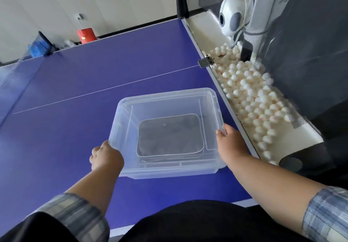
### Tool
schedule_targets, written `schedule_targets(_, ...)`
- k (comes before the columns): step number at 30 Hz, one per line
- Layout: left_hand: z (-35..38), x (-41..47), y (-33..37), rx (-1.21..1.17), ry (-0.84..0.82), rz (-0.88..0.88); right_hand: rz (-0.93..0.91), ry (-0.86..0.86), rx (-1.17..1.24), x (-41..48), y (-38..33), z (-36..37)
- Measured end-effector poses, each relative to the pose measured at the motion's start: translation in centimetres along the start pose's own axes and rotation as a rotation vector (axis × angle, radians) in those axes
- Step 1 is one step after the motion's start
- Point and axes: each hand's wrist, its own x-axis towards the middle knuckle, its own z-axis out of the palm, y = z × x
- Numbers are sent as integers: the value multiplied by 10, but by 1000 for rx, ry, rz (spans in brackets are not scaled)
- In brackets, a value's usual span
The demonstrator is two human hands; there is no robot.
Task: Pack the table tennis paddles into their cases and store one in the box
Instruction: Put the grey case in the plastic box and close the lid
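A clear plastic box (124, 121) stands on the blue table tennis table (75, 83), near its right edge. Inside, flat on the bottom, lies a dark grey paddle case (169, 134) with a light trim. My left hand (106, 156) grips the box's near-left rim. At the right rim my right hand (228, 138) holds on, thumb over the edge. No bare paddle shows in view.
A white tray (207, 27) full of several white balls (250, 95) runs along the table's right side, with a white ball machine (231, 16) at its far end. A metal clamp (206, 61) sits on that edge. A red container (86, 34) stands beyond the far edge.
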Motion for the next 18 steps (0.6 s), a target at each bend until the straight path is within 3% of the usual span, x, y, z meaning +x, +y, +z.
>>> schedule_targets(11, 14, 0, -12, -37, -27, -43, 7, -9, -22, 5, 7, 12)
schedule_targets(18, 27, -6, -7, -28, 56, -4, 15, 11, -13, 3, 6, 14)
